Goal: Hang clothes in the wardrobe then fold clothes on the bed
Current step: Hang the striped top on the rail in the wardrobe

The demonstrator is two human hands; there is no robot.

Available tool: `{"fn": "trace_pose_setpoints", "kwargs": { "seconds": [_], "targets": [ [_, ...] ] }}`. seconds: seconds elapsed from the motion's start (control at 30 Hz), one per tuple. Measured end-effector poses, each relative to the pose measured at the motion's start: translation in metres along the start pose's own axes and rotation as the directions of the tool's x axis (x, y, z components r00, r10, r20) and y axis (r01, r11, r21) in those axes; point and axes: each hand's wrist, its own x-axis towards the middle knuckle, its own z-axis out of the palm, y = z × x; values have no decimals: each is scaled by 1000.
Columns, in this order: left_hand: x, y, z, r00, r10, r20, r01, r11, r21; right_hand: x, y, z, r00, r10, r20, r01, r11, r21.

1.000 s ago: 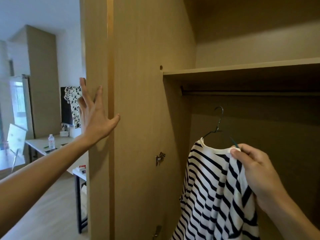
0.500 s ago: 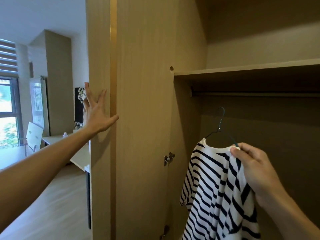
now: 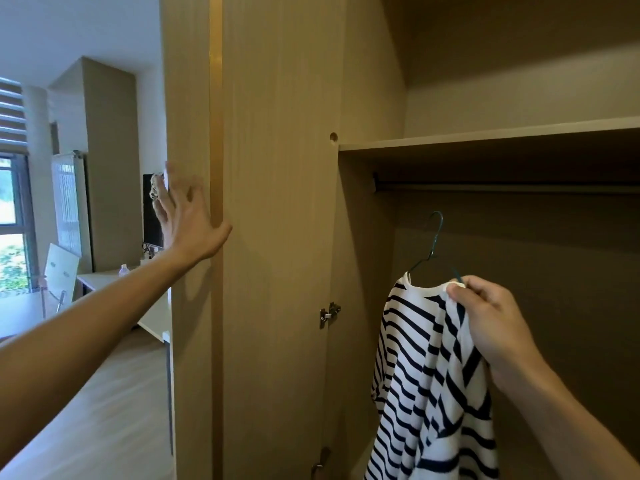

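A white shirt with dark stripes (image 3: 426,382) hangs on a thin dark wire hanger (image 3: 434,247) inside the open wardrobe. My right hand (image 3: 491,323) pinches the shirt's shoulder together with the hanger's arm. The hook sits a little below the dark clothes rail (image 3: 502,184) and does not touch it. My left hand (image 3: 188,220) lies flat, fingers straight, against the edge of the open wardrobe door (image 3: 277,237).
A wooden shelf (image 3: 485,138) runs just above the rail. Door hinges (image 3: 329,313) stick out at mid height and near the bottom. Left of the door lie wood flooring, a white desk (image 3: 152,317) with a bottle, and a window.
The view has shifted so the wardrobe sits further right. My left hand stays on the door edge, and my right hand keeps the shirt and hanger at about the same height.
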Motion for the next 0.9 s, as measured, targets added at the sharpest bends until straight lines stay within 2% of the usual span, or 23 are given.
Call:
{"fn": "trace_pose_setpoints", "kwargs": {
  "seconds": [0.07, 0.17, 0.3, 0.4, 0.5, 0.6, 0.7, 0.77, 0.9],
  "targets": [
    [-5, 28, -5, 980, 180, -80, -179, 984, 20, 1, 0, -1, 1000, 0, -8, 0, 1000, 3],
    [-19, 78, -2, 915, 400, 48, -397, 916, -61, 4, 0, -8, 1000, 3, -26, -3, 1000, -16],
    [-43, 144, 14, 793, 535, 292, -493, 845, -208, 10, -3, -21, 997, 27, -69, -29, 999, -37],
    [-54, 191, 32, 715, 562, 417, -484, 827, -285, 22, -6, -31, 994, 35, -106, -42, 998, -56],
    [-55, 227, 55, 644, 590, 486, -440, 806, -396, 44, -4, -44, 991, 29, -131, -38, 997, -69],
    [-51, 258, 83, 593, 608, 527, -287, 772, -567, 70, -2, -56, 984, 42, -172, -57, 995, -80],
    [-41, 282, 117, 573, 596, 562, 0, 686, -728, 103, -1, -66, 972, 36, -232, -67, 989, -129],
    [-33, 293, 140, 565, 587, 579, 142, 623, -769, 128, 1, -72, 966, 29, -259, -73, 984, -161],
    [-10, 310, 187, 571, 590, 571, 233, 551, -802, 186, 6, -83, 950, 32, -311, -106, 969, -222]
  ]
}}
